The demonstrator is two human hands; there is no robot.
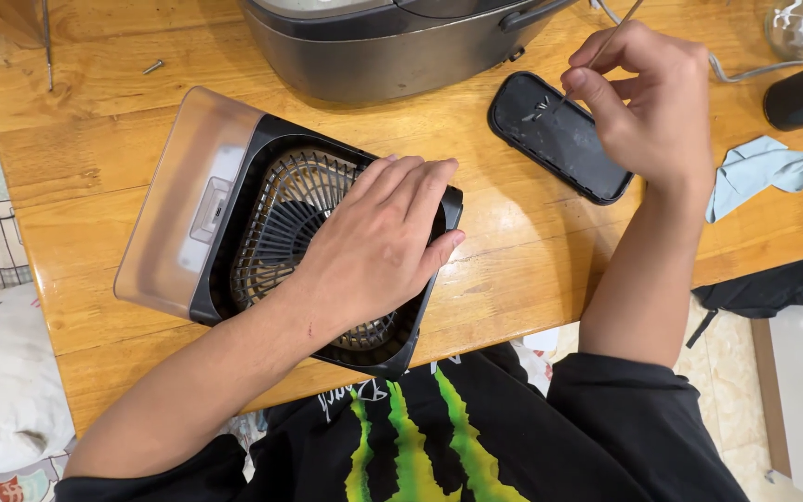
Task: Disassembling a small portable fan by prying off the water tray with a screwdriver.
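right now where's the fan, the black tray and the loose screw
fan (262,218), head view, on its grille
black tray (564,149), head view, on its flat middle
loose screw (152,66), head view, on its shaft

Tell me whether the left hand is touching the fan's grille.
Touching. The head view shows the left hand lying flat on the black fan grille, palm and fingers pressed on it with no gap.

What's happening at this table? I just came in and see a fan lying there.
A person's left hand lies flat on the grille of a small black fan lying face-up on the wooden table. The right hand pinches a thin metal tool over a black oval tray holding a few small screws. One more loose screw lies apart.
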